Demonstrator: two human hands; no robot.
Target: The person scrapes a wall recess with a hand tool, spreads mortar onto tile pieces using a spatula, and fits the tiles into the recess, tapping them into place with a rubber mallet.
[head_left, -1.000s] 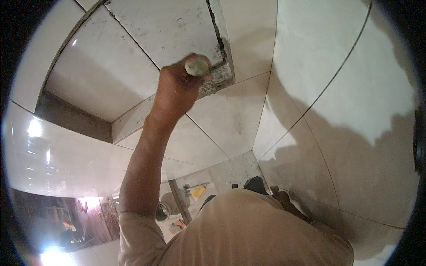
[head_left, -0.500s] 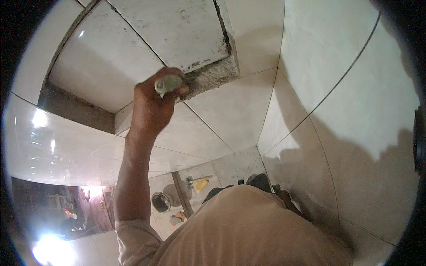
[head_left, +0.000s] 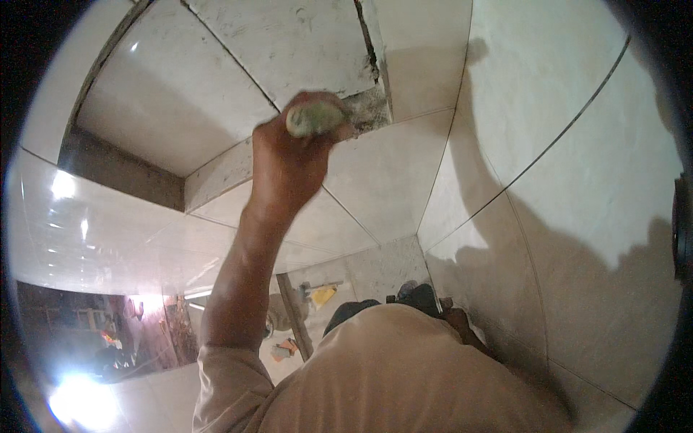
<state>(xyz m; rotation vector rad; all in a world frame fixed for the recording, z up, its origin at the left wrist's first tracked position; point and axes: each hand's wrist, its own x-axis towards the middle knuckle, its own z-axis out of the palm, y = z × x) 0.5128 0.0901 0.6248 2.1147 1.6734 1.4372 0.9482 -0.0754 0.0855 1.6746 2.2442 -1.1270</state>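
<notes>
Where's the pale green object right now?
Head view, upper middle, slightly left of centre: the pale green object is in the left hand, just left of the exposed rough grey strip below the white tile.

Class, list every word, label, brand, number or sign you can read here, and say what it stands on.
None can be read.
Pale handle in the left hand: blurred; no lettering can be made out.
Pale tiles: dark smudges and joints, no readable writing.
Yellow piece below: too small to tell whether it is marked.
</notes>
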